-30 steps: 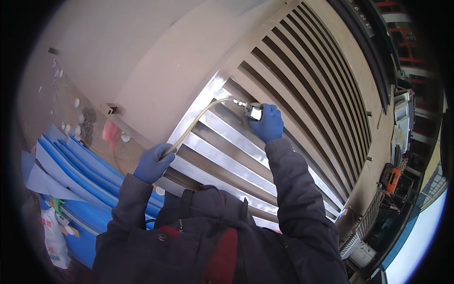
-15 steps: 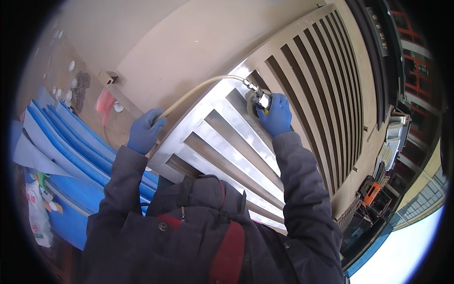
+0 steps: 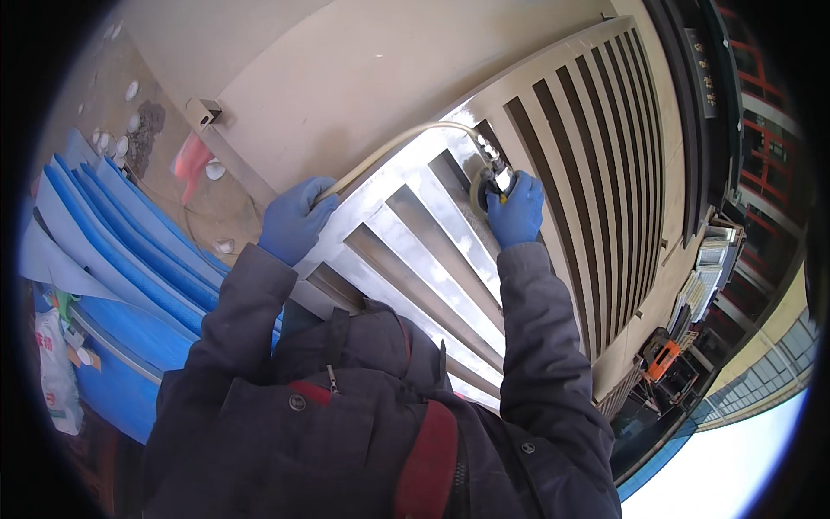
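Right hand: closed around my grinder, now further up the grille.
Left hand: closed on hose at grille's edge.
Meaning: polishing advancing.

Two blue-gloved hands: left hand, right hand; one grinder; one hose; one slatted metal gate.

Bright daylight glares off the metal grille (fisheye edges bend, dark).
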A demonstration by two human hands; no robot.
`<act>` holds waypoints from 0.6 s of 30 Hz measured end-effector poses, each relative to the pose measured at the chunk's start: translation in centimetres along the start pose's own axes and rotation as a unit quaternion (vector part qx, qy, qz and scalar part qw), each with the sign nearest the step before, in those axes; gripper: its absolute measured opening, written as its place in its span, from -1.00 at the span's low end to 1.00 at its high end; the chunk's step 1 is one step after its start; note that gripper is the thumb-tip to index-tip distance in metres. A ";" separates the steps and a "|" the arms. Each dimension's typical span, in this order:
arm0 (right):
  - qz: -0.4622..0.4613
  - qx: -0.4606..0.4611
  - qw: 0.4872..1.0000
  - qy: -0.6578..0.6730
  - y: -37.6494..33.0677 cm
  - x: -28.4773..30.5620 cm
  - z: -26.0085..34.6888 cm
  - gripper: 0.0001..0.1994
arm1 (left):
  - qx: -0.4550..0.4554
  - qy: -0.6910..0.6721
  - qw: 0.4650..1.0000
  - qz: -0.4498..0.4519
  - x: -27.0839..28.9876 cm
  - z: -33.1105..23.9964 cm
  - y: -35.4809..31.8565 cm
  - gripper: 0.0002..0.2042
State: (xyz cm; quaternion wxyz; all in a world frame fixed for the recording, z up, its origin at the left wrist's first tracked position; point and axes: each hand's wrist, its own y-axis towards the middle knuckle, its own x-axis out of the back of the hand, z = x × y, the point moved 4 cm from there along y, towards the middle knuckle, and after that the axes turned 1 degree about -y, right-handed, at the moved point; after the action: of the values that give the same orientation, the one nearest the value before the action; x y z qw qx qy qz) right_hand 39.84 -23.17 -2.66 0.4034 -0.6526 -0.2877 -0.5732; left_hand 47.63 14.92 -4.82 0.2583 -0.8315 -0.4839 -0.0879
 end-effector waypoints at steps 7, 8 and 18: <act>-0.043 0.087 0.994 0.047 1.1 0.4 1.9 -0.38 | 0.037 0.014 0.999 0.005 3.3 0.3 0.9 -0.75; -0.019 0.063 0.998 0.015 1.0 0.5 1.5 -0.37 | 0.006 0.022 1.000 0.018 3.1 -0.1 0.9 -0.75; -0.029 0.066 0.997 0.039 0.8 0.5 2.9 -0.44 | 0.079 -0.032 0.996 0.026 3.7 1.5 0.9 -0.75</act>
State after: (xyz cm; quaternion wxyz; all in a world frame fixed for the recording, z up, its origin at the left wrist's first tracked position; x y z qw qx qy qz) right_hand 42.09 -21.15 -2.40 0.4396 -0.5929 -0.3276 -0.5899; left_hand 50.20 18.14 -4.95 0.3094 -0.8232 -0.4758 -0.0158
